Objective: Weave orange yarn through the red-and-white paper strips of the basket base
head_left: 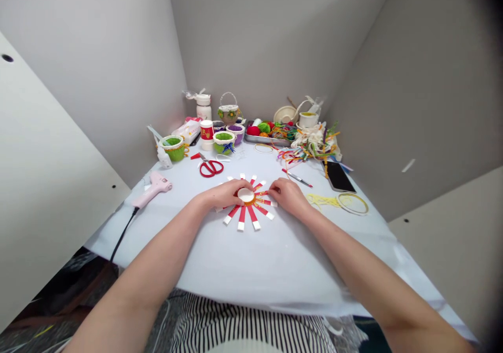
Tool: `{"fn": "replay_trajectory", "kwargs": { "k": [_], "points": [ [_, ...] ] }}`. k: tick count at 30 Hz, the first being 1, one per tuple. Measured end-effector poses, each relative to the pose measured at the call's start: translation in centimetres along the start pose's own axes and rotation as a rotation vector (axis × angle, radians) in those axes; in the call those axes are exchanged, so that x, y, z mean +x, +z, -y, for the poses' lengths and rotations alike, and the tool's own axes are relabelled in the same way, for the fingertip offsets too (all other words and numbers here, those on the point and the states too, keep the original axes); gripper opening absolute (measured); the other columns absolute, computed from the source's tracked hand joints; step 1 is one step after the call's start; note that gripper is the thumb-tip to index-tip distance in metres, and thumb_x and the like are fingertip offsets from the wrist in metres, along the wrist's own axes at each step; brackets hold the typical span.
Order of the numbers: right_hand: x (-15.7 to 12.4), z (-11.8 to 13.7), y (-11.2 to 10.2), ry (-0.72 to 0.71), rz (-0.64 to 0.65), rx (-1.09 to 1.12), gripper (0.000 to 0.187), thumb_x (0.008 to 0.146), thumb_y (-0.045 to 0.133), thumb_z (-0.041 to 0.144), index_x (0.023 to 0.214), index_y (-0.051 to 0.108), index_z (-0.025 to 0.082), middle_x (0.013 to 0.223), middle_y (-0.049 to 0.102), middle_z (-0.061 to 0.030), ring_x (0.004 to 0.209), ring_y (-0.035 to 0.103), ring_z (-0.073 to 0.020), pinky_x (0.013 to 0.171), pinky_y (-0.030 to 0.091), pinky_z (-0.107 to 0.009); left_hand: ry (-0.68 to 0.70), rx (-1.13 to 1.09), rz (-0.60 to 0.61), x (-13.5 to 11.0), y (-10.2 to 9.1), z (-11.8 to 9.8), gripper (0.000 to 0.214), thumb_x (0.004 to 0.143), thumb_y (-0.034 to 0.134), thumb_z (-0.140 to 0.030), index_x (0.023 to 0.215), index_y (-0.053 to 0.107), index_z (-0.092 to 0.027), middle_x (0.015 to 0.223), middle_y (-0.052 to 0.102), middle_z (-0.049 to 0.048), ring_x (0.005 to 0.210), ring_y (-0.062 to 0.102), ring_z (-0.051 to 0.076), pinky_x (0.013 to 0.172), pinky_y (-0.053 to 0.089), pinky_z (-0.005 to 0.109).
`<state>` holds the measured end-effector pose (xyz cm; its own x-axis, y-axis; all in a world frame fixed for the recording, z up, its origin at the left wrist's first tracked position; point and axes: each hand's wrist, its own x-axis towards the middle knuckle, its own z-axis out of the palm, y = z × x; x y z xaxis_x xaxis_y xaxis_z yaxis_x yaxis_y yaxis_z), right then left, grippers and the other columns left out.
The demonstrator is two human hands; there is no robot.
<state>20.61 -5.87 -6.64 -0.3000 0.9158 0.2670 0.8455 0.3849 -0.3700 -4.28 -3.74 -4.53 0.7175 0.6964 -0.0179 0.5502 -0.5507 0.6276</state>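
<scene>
The splayed red-and-white cup lies at the middle of the table, an orange band beside its round base. The left hand curves its grip around the base, thumb and finger parted across it. The right hand has its fingertips nearly together at the right-hand strips; whether they hold a strip or strand cannot be told. The step seems to be working cord around the base; the next move probably calls for a steady left hold and careful guiding between strips.

A dark-screened smartphone lies right of the frame's centre; a white bottle and handled basket stand upper centre-left.
</scene>
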Motion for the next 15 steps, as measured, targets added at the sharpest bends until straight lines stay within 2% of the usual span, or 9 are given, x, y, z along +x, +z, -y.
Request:
{"fn": "replay_trajectory", "kwargs": {
  "k": [3, 7, 10, 13, 15],
  "points": [
    [1.0, 0.2, 1.1, 0.045, -0.042, -0.008, 0.015, 0.088, 0.061, 0.016, 0.075, 0.068, 0.016, 0.080, 0.066, -0.0059, 0.078, 0.058, -0.0175, 0.072, 0.039, -0.028, 0.000, 0.014, -0.014, -0.1, 0.0, 0.0, 0.048, 0.075, 0.065, -0.017, 0.122, 0.059, -0.022, 0.121, 0.062, 0.0055, 0.111, 0.057, 0.027, 0.099, 0.045, 0.037],
    [0.7, 0.0, 2.1, 0.063, -0.075, 0.018, 0.012, 0.087, 0.061, 0.018, 0.078, 0.067, 0.017, 0.081, 0.066, -0.0047, 0.078, 0.058, -0.0170, 0.072, 0.040, -0.027, 0.030, -0.009, -0.040, -0.1, 0.4, -0.1, 0.045, 0.076, 0.066, -0.024, 0.120, 0.059, -0.022, 0.120, 0.062, 0.0064, 0.110, 0.058, 0.027, 0.097, 0.046, 0.038],
    [0.4, -0.3, 2.4, 0.079, -0.104, 0.046, 0.011, 0.087, 0.060, 0.018, 0.078, 0.068, 0.018, 0.080, 0.066, -0.0039, 0.077, 0.058, -0.0165, 0.071, 0.039, -0.027, 0.077, -0.002, -0.128, 0.1, 0.9, -0.5, 0.040, 0.077, 0.067, -0.029, 0.116, 0.061, -0.021, 0.122, 0.062, 0.0075, 0.110, 0.058, 0.026, 0.096, 0.046, 0.037],
    [0.5, -0.5, 2.5, 0.077, -0.115, 0.057, 0.012, 0.087, 0.060, 0.019, 0.078, 0.068, 0.018, 0.080, 0.066, -0.0037, 0.078, 0.058, -0.0167, 0.071, 0.039, -0.027, 0.044, 0.079, -0.219, 0.5, 1.5, -1.0, 0.042, 0.076, 0.072, -0.036, 0.112, 0.060, -0.019, 0.123, 0.059, 0.0106, 0.112, 0.056, 0.029, 0.097, 0.045, 0.041],
    [0.6, -0.5, 2.5, 0.071, -0.118, 0.065, 0.011, 0.087, 0.061, 0.018, 0.078, 0.067, 0.018, 0.080, 0.065, -0.0037, 0.077, 0.057, -0.0165, 0.071, 0.039, -0.027, 0.015, 0.129, -0.227, 0.8, 1.7, -1.2, 0.045, 0.075, 0.074, -0.038, 0.113, 0.060, -0.018, 0.120, 0.060, 0.0113, 0.111, 0.055, 0.030, 0.098, 0.044, 0.043]
  ]
}}
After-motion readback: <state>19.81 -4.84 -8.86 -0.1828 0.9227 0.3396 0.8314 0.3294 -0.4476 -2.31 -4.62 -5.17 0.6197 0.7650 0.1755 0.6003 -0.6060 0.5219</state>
